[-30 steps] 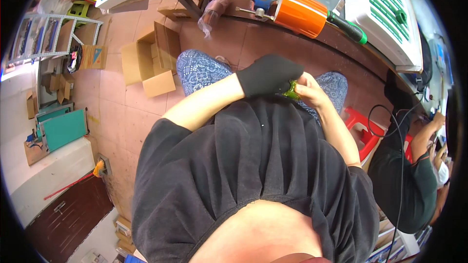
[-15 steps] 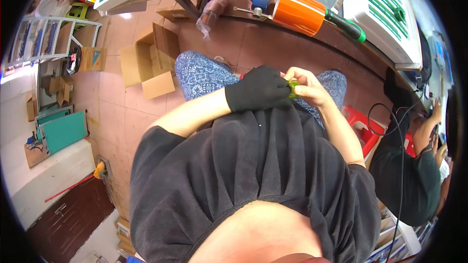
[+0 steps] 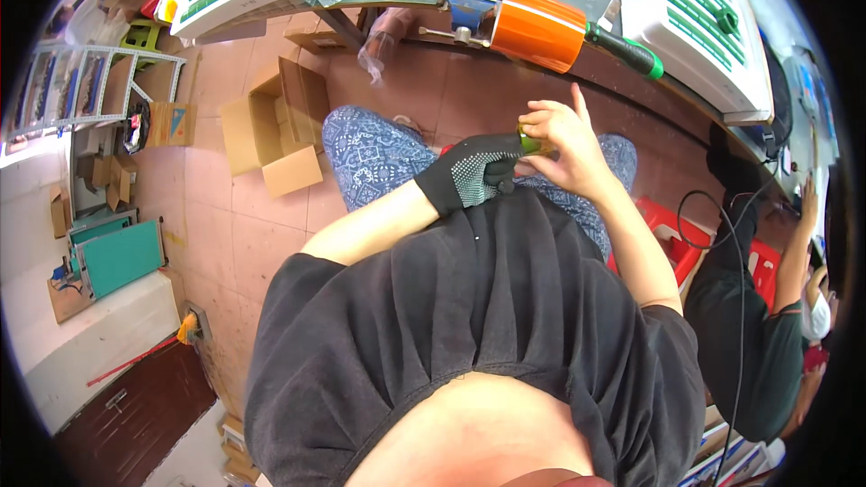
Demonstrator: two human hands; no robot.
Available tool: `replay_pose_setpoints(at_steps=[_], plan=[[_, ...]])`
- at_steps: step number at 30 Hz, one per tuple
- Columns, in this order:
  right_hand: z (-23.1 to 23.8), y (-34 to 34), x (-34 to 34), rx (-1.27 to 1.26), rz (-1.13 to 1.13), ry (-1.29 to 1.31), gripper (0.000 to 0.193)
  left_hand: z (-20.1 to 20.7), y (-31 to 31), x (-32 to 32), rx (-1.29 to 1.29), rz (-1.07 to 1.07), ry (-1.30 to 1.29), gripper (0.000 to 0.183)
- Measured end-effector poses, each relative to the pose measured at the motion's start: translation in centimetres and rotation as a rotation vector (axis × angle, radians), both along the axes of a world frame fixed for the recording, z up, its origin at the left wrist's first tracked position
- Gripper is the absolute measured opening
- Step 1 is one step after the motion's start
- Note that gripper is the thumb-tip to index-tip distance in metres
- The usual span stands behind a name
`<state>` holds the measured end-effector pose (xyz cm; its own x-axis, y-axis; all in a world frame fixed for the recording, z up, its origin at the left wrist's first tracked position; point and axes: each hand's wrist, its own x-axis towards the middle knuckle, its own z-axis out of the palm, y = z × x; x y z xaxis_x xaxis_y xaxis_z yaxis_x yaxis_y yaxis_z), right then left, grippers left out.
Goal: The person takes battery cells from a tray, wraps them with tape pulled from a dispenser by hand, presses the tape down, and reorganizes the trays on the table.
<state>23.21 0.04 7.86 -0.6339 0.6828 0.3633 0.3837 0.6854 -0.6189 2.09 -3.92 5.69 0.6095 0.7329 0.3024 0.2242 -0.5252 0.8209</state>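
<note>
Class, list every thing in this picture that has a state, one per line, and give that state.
left hand: gloved, closed around the small green object
right hand: bare, fingers pinching the small green object
small green object: held between both hands, mostly hidden
cardboard box: open, flaps spread, on floor
orange tape roll: lying at table edge

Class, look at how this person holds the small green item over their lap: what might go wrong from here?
1. The small green object, pinched between the gloved left hand and bare right hand, may slip to the tiled floor.
2. The right hand, being ungloved, seems less protected.
</note>
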Motion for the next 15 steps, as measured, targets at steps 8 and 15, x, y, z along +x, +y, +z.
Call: replay_pose_setpoints(at_steps=[8,15], plan=[[-0.7,-1.5,0.0,-1.226,0.099,0.457,0.028,2.8,1.4,-1.2,0.262,-0.109,0.484,0.028],[-2.1,0.0,1.2,-1.680,0.065,0.889,0.032,0.8,0.9,-1.0,-0.714,-0.011,-0.485,0.034]])
